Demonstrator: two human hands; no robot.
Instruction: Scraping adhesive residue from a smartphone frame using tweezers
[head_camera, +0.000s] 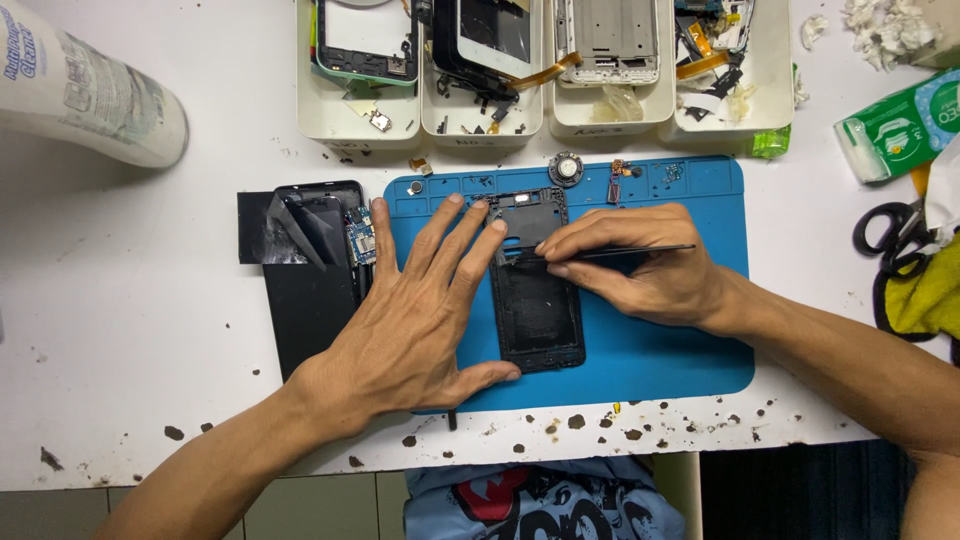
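Nearest my view: left hand (410, 320), fingers spread wide and flat, fingertips pressing the left edge of a black phone frame (535, 285). Frame lies upright on my blue work mat (660, 350). Right hand (640, 265), fingers pinched narrow on black tweezers (620, 252), tip at the frame's upper part. Opened phone (325, 235) sits left of the mat; parts trays (540, 110) stand beyond.
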